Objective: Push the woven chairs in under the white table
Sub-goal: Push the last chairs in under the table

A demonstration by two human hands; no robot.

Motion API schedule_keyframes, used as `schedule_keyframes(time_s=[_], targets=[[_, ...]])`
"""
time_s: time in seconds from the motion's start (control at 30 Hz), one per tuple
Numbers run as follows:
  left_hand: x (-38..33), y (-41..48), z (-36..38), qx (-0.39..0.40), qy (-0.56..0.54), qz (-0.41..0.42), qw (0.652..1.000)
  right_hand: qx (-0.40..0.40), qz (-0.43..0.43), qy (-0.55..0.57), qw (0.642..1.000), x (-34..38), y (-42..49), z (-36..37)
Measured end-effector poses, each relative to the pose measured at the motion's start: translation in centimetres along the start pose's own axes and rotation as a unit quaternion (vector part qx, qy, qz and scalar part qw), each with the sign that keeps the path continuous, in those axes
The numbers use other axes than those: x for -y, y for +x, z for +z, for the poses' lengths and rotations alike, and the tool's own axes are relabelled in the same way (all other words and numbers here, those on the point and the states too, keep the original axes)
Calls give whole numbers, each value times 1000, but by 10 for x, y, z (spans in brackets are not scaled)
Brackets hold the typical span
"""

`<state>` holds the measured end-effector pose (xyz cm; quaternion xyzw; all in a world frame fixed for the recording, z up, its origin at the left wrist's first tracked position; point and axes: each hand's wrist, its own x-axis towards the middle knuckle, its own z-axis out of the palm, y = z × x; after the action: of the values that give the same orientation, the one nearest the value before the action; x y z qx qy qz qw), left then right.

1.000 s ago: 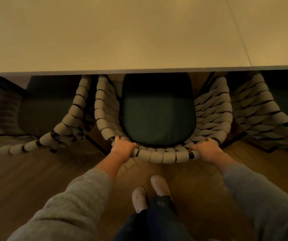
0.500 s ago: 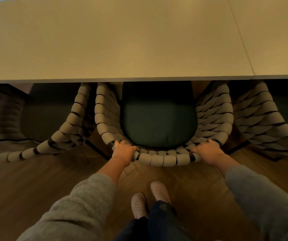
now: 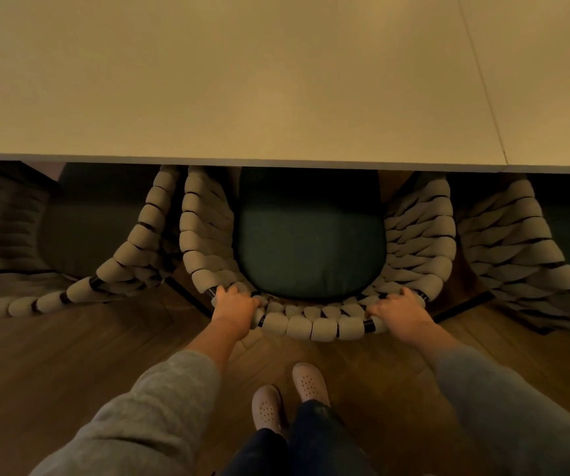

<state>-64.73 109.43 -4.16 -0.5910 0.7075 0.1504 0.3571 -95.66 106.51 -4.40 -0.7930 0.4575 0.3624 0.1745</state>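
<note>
Beneath the white table [image 3: 276, 80], the middle woven chair [image 3: 314, 326] sits partly tucked, left hand [image 3: 235, 309] and right hand [image 3: 398, 312] clamped on its backrest; neighbouring chairs apparently remain.

A single wide-angle camera, worn on the person's head, looked steeply forward and down from standing height. The white table [image 3: 242, 80] filled the upper third of the frame, its near edge running across the middle. Below it sat the woven chair [image 3: 314, 324], close enough that both outstretched sleeves entered from the bottom corners. The wearer's own shoes [image 3: 287, 396] stood on the wood floor [image 3: 70, 355] at bottom centre. Straight lines bowed toward the edges.
</note>
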Motion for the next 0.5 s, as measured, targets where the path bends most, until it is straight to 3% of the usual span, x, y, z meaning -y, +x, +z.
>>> schedule_keyframes(time_s=[0.23,0.33,0.43,0.5], targets=[[3,6,-1,9,-14,27,999,1,4,13,1000,-3,-2,-9],[14,0,12,-62,-41,89,993,42,44,33,998,8,-2,-12],[40,-18,33,-132,-110,147,974,82,53,168,981,54,8,-30],[64,-34,50,-170,-137,158,963,18,35,254,966,104,20,-46]])
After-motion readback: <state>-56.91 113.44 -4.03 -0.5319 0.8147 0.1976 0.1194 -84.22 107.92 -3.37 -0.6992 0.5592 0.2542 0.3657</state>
